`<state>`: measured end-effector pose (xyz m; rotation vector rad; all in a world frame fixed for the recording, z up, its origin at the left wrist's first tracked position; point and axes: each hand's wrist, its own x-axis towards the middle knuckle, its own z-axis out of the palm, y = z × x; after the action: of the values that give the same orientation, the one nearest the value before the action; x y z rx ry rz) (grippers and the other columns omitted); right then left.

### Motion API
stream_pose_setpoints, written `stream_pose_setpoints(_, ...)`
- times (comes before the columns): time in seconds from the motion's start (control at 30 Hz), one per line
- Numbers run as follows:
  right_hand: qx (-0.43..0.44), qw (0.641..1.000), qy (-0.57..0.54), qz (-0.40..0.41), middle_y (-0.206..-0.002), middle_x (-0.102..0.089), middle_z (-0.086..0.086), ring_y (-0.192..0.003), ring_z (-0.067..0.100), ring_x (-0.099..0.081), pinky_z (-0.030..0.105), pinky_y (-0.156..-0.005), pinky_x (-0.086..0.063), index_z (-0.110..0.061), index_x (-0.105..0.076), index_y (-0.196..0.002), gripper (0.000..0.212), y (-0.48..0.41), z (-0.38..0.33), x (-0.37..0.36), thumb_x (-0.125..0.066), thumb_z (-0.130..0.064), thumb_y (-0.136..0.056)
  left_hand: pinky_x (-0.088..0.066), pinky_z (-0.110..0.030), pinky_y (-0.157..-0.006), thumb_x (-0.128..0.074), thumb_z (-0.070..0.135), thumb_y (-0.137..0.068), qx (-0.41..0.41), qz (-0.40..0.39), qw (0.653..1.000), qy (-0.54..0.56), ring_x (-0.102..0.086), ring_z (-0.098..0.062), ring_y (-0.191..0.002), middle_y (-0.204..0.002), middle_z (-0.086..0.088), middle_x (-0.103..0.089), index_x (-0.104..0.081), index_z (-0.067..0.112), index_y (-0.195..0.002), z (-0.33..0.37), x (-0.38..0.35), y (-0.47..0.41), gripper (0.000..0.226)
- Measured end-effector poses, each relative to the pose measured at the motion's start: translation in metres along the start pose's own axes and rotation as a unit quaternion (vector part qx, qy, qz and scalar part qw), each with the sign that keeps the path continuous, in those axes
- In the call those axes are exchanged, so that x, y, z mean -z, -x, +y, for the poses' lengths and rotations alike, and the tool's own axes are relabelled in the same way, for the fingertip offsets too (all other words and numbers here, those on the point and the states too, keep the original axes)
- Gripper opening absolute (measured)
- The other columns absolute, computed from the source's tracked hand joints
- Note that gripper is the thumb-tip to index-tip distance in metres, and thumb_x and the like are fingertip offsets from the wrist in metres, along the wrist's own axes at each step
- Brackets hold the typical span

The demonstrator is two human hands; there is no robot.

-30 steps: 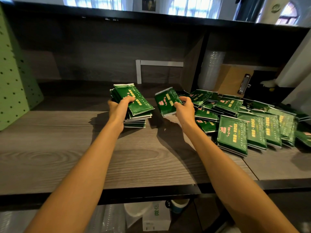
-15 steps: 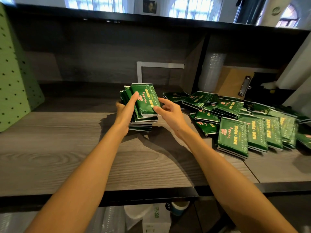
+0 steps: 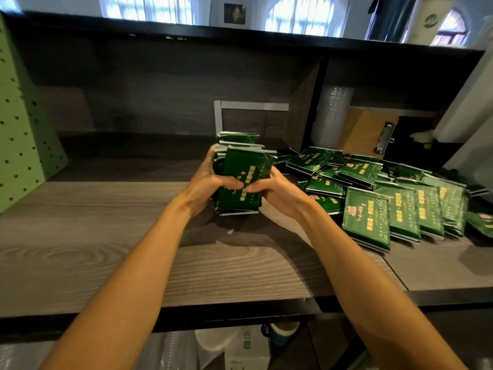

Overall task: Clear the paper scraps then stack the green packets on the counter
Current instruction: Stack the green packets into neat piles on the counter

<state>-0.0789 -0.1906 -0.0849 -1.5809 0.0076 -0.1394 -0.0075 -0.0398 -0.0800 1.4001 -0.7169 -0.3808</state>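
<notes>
Head view, stacking step. Both hands clasp one stack [image 3: 241, 180] of green packets, tipped up on its lower edge on the counter [image 3: 106, 252], near the middle and just left of the loose pile [image 3: 386, 201]. The left hand [image 3: 204, 184] wraps the stack's left side and the right hand [image 3: 278, 192] its right side. Both thumbs are curled onto the front packet and press it, their tips almost meeting; the other fingers go round behind the stack and are mostly hidden. The packets' top edges sit uneven, so the step in hand is judged to be squaring the stack. The next move calls for tapping or squeezing the edges flush, laying the stack flat, then freeing one hand to draw further packets from the pile, which holds many unstacked. A small pale fleck [image 3: 230, 231] lies on the counter just before the stack; whether it is a paper scrap cannot be told.
</notes>
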Motion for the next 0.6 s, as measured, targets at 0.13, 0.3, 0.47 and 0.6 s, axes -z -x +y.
stream_pose_setpoints(0.13, 0.0, 0.999, 0.025, -0.031, -0.114, -0.064, 0.001, -0.109, 0.015, -0.06, 0.021, -0.086, -0.048, -0.009, -0.043, -0.136, 0.077, 0.004, 0.0, 0.001, -0.061, 0.005, -0.062, -0.053, -0.021, -0.08, -0.077, 0.01, -0.047, -0.001, -0.071, 0.997, -0.012, -0.06, -0.013, -0.108, -0.118, -0.002, -0.06, -0.031, 0.018, -0.136, 0.002, 0.003, 0.003, 0.1)
stream_pose_setpoints(0.3, 0.009, 0.998, 0.026, -0.049, -0.125, -0.058, 0.007, -0.11, 0.014, -0.06, 0.02, -0.083, -0.052, -0.01, -0.029, -0.143, 0.088, 0.002, 0.001, -0.001, -0.064, 0.004, -0.064, -0.043, -0.021, -0.092, -0.086, 0.061, -0.026, -0.02, -0.019, 1.0, -0.009, -0.04, -0.011, -0.129, -0.149, 0.007, -0.026, 0.011, 0.032, -0.148, 0.008, -0.001, 0.005, 0.158)
stream_pose_setpoints(0.47, -0.016, 0.997, 0.06, -0.043, -0.129, -0.053, 0.011, -0.11, 0.015, -0.057, 0.016, -0.076, -0.052, -0.011, -0.022, -0.145, 0.096, -0.004, 0.007, -0.003, -0.065, 0.005, -0.061, -0.04, -0.033, -0.101, -0.078, 0.075, -0.026, -0.042, 0.061, 0.997, -0.005, -0.039, -0.017, -0.13, -0.152, -0.003, -0.025, 0.008, 0.027, -0.149, 0.0, -0.009, 0.007, 0.157)
stream_pose_setpoints(0.6, -0.019, 0.996, 0.071, -0.045, -0.133, -0.048, 0.012, -0.114, 0.019, -0.055, 0.019, -0.08, -0.054, -0.014, -0.017, -0.145, 0.1, -0.006, 0.01, -0.005, -0.063, 0.006, -0.058, -0.047, -0.033, -0.095, -0.081, 0.049, -0.047, -0.033, 0.002, 0.999, -0.011, -0.055, -0.014, -0.115, -0.128, 0.002, -0.053, -0.011, 0.032, -0.145, -0.004, -0.006, 0.007, 0.121)
